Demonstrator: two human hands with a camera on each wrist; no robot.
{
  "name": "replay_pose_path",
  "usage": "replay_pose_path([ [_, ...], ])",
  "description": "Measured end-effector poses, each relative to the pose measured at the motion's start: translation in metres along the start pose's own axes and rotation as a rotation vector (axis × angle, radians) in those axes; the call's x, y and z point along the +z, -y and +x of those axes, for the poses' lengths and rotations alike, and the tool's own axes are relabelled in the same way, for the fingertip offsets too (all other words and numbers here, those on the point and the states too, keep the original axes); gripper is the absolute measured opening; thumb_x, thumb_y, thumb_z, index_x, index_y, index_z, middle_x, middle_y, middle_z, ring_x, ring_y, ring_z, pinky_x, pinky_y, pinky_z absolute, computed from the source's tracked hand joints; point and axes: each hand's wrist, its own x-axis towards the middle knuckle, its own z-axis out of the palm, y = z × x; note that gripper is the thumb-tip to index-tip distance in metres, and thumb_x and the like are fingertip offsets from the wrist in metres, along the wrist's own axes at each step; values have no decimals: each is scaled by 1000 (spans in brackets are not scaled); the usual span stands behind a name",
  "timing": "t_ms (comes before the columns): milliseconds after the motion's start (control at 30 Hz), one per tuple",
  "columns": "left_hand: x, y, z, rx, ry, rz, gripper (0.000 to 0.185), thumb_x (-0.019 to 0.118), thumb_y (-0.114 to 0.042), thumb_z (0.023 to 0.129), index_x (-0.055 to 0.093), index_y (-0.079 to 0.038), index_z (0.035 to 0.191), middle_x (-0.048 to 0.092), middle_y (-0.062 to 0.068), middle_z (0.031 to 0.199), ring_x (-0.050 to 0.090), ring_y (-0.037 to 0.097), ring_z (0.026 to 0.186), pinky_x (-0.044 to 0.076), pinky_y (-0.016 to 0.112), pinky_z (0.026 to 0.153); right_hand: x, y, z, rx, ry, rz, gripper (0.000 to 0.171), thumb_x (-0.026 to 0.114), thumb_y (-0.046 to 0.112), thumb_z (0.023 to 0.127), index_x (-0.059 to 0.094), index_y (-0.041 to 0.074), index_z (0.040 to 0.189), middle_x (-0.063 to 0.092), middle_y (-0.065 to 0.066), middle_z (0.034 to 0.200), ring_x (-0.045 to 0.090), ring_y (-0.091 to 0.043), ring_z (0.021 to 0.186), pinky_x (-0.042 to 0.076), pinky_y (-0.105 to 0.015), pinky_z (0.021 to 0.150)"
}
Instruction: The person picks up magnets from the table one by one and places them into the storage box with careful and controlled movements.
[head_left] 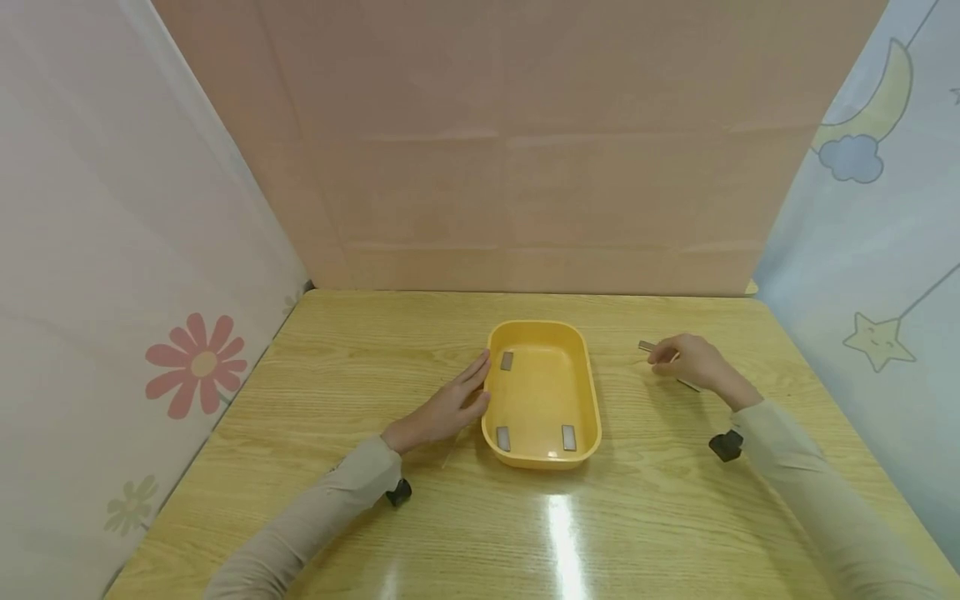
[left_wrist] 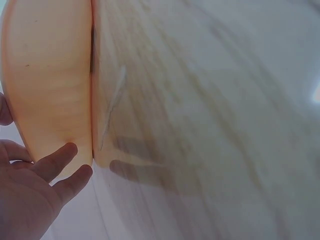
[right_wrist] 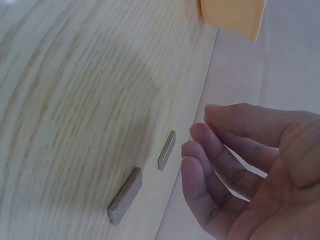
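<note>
A yellow plastic basin [head_left: 536,400] with rounded corners sits mid-table. Three flat grey metal bars lie inside it: one bar [head_left: 507,361] at the far left, another [head_left: 503,438] at the near left, a third [head_left: 568,437] at the near right. My left hand [head_left: 444,410] rests its extended fingers against the basin's left wall. To the right of the basin, my right hand [head_left: 693,364] hovers low with loosely bent fingers and nothing between them. Close by on the table lie two more bars, a nearer one [right_wrist: 125,197] and a farther one [right_wrist: 166,150] in the right wrist view.
The wood-grain table [head_left: 360,350] ends at a plain pinkish backdrop [head_left: 495,192]. Patterned sheets hang on both sides, with a red flower [head_left: 202,364] at left and a star [head_left: 879,342] at right. Dark wrist devices are worn on both arms.
</note>
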Motion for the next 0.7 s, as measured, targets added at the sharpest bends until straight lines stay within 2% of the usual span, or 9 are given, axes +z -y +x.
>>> replay_pose_path([
  [400, 0, -1, -1, 15, -5, 8, 61, 43, -21, 108, 14, 5, 155, 1, 10, 166, 10, 22, 149, 23, 41, 116, -4, -15, -9, 20, -11, -37, 17, 69, 8, 92, 71, -5, 102, 69, -8, 90, 61, -27, 81, 51, -49, 69],
  [700, -1, -2, -1, 12, -4, -8, 61, 43, -19, 108, 14, 5, 155, 0, 10, 166, 9, 22, 149, 23, 41, 116, -5, -27, -12, 59, -4, -53, 16, 68, 6, 90, 71, -6, 100, 69, -10, 90, 62, -31, 84, 50, -52, 71],
])
